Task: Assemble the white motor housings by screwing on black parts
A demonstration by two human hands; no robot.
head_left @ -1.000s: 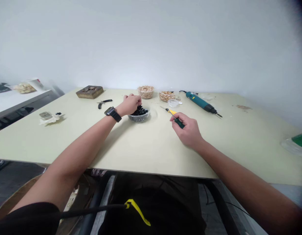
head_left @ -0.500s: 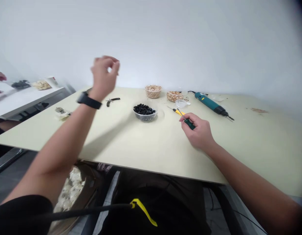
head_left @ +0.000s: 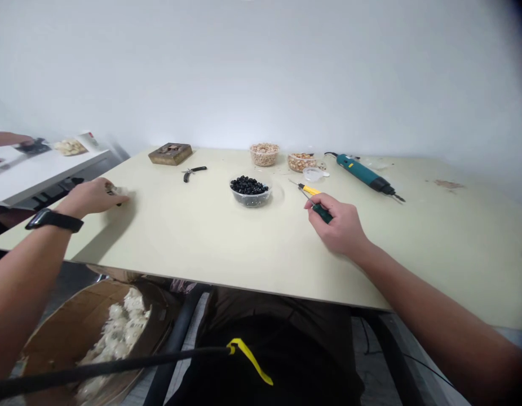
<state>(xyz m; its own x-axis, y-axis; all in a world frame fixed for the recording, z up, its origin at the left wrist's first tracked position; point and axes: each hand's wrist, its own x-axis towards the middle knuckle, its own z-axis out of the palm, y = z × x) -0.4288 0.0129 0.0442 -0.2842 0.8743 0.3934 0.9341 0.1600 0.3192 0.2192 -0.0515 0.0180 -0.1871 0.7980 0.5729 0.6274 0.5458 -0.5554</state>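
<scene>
White part (head_left: pixel 114 190), well left of the bowl of black pieces (head_left: pixel 255 200) on the counter (head_left: pixel 202 237), lies at the left hand (head_left: pixel 89 197), whose hold cannot be told; right of that bowl, the right hand (head_left: pixel 341 225) grips a green-handled screwdriver (head_left: pixel 322 213). Grasping the part seems the step in hand; the next move would call for a secure pinch.

Free passage along tabletop (head_left: pixel 202 242) front, bowl (head_left: pixel 250 201) obstructing the middle, rotary tool (head_left: pixel 365 177) back right
</scene>
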